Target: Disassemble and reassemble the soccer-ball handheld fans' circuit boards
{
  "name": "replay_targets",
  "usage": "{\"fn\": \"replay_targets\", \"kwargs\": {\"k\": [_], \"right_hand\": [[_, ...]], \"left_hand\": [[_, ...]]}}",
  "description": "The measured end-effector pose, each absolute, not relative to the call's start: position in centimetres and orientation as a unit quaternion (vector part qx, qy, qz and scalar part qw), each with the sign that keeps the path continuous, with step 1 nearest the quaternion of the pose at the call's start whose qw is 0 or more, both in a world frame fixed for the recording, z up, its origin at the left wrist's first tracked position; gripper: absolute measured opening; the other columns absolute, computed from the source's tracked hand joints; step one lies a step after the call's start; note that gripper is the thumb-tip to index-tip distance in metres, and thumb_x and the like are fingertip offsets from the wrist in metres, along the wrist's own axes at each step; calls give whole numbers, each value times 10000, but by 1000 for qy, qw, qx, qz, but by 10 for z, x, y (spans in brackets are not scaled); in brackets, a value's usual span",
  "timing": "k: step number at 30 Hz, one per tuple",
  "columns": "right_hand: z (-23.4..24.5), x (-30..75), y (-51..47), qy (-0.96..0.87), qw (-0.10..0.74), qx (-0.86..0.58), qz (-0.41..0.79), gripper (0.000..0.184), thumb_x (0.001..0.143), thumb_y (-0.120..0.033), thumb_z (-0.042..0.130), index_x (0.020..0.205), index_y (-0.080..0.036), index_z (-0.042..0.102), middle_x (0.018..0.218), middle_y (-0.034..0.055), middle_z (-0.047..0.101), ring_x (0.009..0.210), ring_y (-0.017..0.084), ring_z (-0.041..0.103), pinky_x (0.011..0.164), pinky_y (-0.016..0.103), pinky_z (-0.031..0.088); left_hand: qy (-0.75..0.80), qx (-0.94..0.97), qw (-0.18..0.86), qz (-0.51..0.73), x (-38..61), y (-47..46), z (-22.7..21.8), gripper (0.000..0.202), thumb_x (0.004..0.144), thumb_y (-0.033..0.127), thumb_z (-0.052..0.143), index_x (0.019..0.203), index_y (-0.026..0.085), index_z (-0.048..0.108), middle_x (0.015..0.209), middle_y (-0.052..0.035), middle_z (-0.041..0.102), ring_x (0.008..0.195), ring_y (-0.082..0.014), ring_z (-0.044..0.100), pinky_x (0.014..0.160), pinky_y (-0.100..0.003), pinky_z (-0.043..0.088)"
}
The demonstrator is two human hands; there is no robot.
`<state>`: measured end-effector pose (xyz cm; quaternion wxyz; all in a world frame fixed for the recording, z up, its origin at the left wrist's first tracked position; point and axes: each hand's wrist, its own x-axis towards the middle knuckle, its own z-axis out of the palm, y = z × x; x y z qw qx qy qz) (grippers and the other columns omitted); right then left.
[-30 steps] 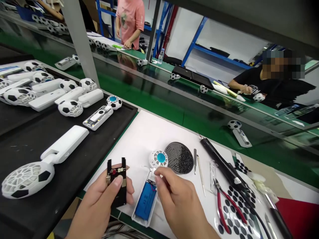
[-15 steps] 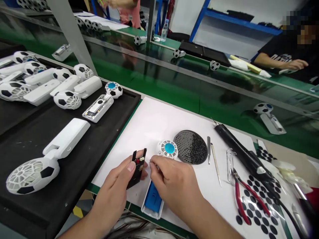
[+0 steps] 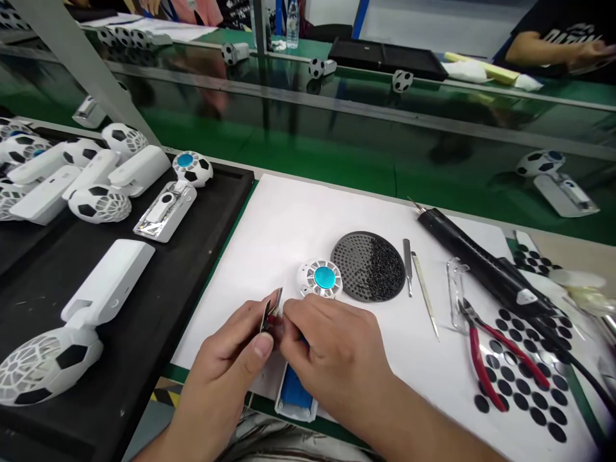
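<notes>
My left hand pinches a small black circuit board between thumb and fingers; the board is tipped nearly edge-on. My right hand is closed against the board's near side, thumb and forefinger pressed together at its light connector. Whatever those fingertips grip is too small to make out. Partly under my right hand lies an open white fan handle with a blue battery inside. Its round fan head, with a blue centre, shows just beyond my knuckles.
Right of the fan head is a perforated dark dish of small black screws. Beyond lie tweezers, a pointed stick, a black electric screwdriver and red-handled cutters. A black tray holds football-patterned fans at left; a belt runs behind.
The board has turned from showing its face to nearly edge-on. My right fingertips have come up against it. The head view has shifted slightly.
</notes>
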<state>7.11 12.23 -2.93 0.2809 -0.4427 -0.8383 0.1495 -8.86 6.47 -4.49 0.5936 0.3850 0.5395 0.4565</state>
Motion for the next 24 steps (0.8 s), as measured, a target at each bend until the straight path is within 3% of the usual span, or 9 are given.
{"fn": "replay_targets", "kwargs": {"k": [8,19,24], "right_hand": [[-30,78,120,-892,237,-354,150,167,955,-101,480,836,-192,555,721,-24,529,645,164,461,631,327,288],[-36,74,116,-905,230,-334,131,185,977,-96,420,903,-176,570,709,-12,556,616,183,459,607,348,286],[-12,95,113,-855,256,-437,113,174,960,-123,483,898,-186,634,676,-31,588,587,164,501,606,324,316]], "left_hand": [[583,526,448,427,-90,58,-49,414,968,343,612,1362,469,595,1146,34,615,1086,-166,586,923,-194,477],[517,553,486,437,-92,58,-58,417,1034,359,478,1444,422,522,1083,2,543,952,-166,513,892,-259,439],[483,482,533,501,-89,56,-64,388,1047,306,452,1410,370,571,1043,-18,549,898,-153,529,807,-257,461]]}}
